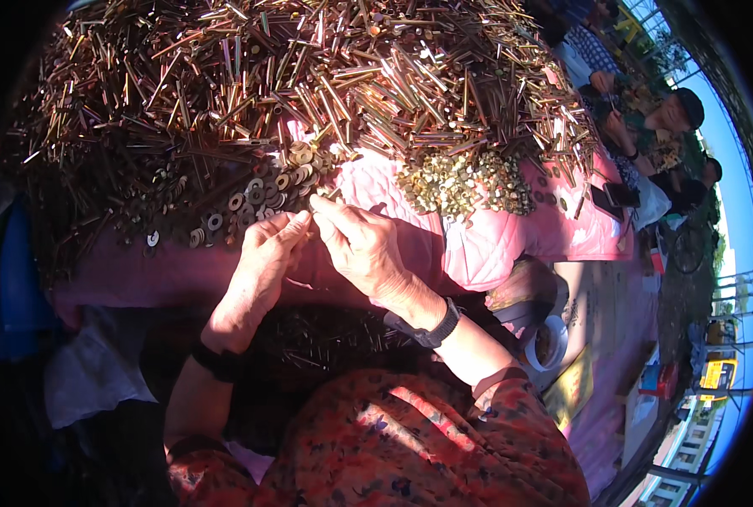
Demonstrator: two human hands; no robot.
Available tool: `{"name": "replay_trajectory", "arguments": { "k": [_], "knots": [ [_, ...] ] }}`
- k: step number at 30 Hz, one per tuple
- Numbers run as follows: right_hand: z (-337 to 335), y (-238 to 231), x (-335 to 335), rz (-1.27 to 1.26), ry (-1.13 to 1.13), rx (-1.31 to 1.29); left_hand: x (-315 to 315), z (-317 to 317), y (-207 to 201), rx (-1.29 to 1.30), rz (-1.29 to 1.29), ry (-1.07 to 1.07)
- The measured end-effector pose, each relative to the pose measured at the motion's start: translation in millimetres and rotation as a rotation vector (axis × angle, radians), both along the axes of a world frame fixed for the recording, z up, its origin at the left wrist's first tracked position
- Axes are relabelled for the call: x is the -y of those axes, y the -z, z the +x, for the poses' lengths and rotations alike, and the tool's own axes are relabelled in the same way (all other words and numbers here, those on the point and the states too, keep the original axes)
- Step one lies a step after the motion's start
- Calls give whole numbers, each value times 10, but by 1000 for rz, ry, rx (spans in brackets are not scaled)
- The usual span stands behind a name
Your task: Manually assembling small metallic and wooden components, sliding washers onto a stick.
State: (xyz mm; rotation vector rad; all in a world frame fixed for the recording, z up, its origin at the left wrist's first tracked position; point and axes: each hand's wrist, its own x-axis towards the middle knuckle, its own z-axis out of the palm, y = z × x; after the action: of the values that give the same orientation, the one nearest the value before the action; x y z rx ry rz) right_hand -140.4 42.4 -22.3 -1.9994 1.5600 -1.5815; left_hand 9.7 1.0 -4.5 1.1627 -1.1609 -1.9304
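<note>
My left hand [267, 253] and my right hand [360, 249] meet at the near edge of a pink cloth [385, 186]. The fingertips of both are pinched close together around something too small and too hidden to make out. Just beyond them lies a spread of flat round metal washers [256, 188]. To the right of my right hand sits a heap of small brass-coloured pieces [469, 182], perhaps nuts. A large mound of thin metal tubes [309, 84], coppery and shiny, covers the far part of the cloth.
Dark phone-like objects [609, 201] rest at the cloth's right edge. Beside my right forearm stands a white bucket [549, 345]. A pale plastic bag [93, 372] hangs at the lower left. Other people [664, 118] sit at the far right.
</note>
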Motion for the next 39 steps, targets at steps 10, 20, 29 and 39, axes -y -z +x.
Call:
{"name": "replay_trajectory", "arguments": {
  "k": [10,20,29,39],
  "knots": [
    [-805,37,611,347,423,-543,31,70,41,-3,86,-133],
    [-736,77,662,514,443,-673,37,112,94,0,74,-151],
    [-713,-95,296,269,203,-493,84,180,-62,56,-3,-185],
    [-400,-313,-42,221,157,-421,28,207,-51,51,-330,-114]
  ]
}}
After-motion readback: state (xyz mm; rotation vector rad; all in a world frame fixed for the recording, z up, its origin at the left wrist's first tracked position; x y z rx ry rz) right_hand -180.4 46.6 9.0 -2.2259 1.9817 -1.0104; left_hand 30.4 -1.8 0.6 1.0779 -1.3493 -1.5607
